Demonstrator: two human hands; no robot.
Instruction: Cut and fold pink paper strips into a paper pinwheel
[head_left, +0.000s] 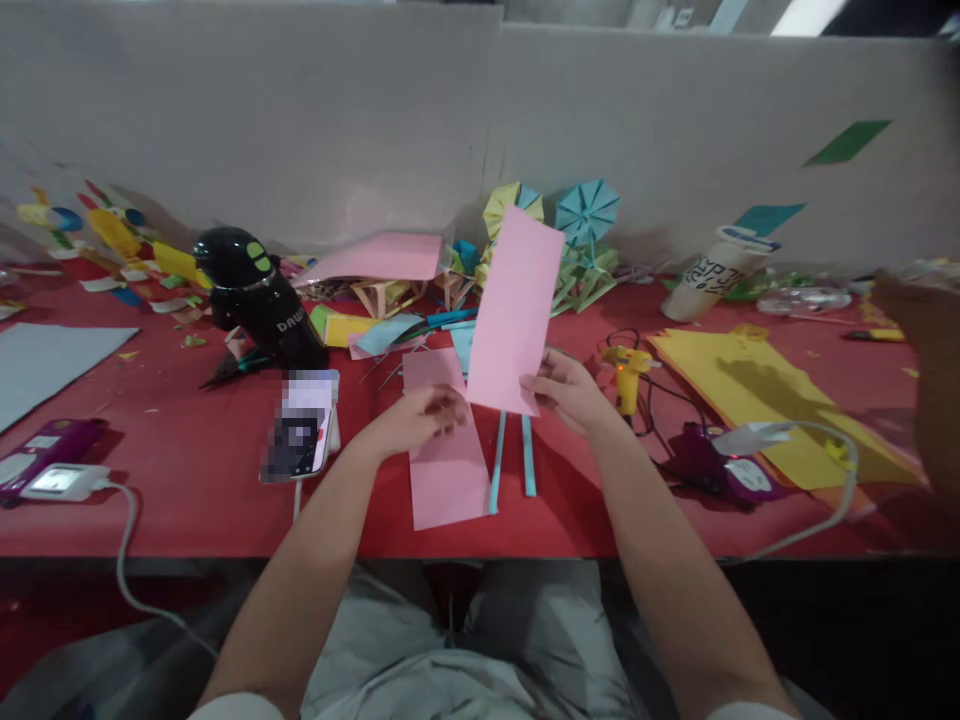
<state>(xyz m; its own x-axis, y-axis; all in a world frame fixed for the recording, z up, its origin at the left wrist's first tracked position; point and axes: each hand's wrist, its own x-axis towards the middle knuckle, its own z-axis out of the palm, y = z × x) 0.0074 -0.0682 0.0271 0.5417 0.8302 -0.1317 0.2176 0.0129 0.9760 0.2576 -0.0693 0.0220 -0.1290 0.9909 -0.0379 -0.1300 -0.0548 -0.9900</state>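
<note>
A pink paper rectangle (516, 310) is held up, tilted, with its lower right edge pinched in my right hand (566, 390). My left hand (431, 415) hovers left of it with fingers loosely bent and apart, nothing visible in them. Beneath that hand, a second pink paper sheet (446, 480) lies flat on the red table (570, 525). Two narrow light-blue paper strips (529, 465) lie just right of the flat sheet, their upper ends hidden behind the raised paper.
A phone (304, 425) and black bottle (259, 300) stand to the left. Rightward are a yellow glue gun (626, 375), yellow sheets (780, 400), a purple power strip (731, 465) with a white cable, and a paper cup (709, 275). Folded-paper models (587, 212) line the back.
</note>
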